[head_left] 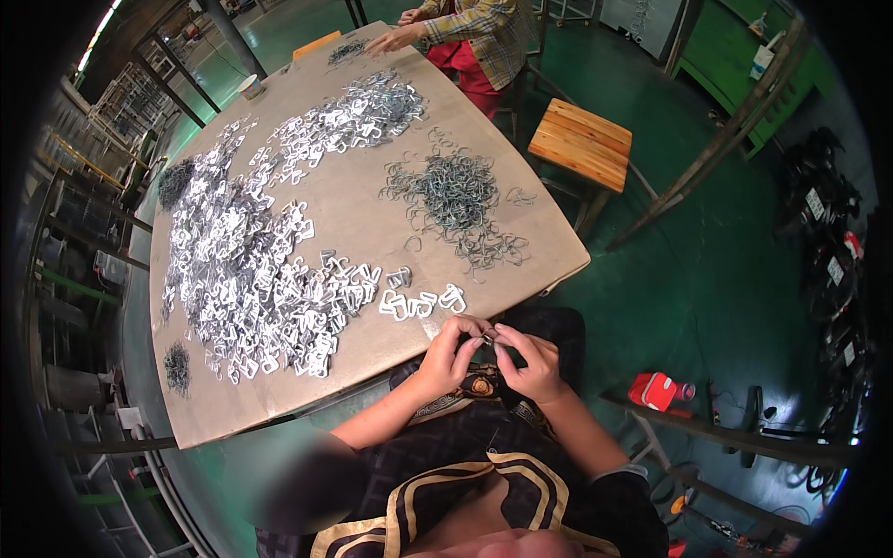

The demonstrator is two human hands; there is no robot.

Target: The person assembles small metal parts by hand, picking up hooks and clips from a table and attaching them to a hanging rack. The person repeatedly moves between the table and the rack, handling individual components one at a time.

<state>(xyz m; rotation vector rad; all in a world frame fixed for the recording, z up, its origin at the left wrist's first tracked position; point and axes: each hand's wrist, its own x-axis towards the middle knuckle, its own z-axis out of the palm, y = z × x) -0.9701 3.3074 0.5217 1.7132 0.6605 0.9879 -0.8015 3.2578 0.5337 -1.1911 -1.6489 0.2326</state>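
My left hand (446, 358) and my right hand (532, 367) meet just off the table's near edge, above my lap. Both are closed, fingertips pinching a small shiny piece (486, 341) between them; the fingers cover most of it, so its exact kind is hidden. Just beyond my hands, a few white hook-shaped pieces (420, 304) lie apart on the tabletop. To the left of these spreads a large heap of similar white hooks (242, 270). Farther up and to the right lies a loose pile of thin, bent wire clips (460, 191).
The brown table (344, 200) also bears another white hook pile (349, 116), small dark wire piles (177, 367) and a cup (249, 86). At the far end, a person in a plaid jacket (488, 37) reaches over the table. A wooden stool (581, 144) stands at right.
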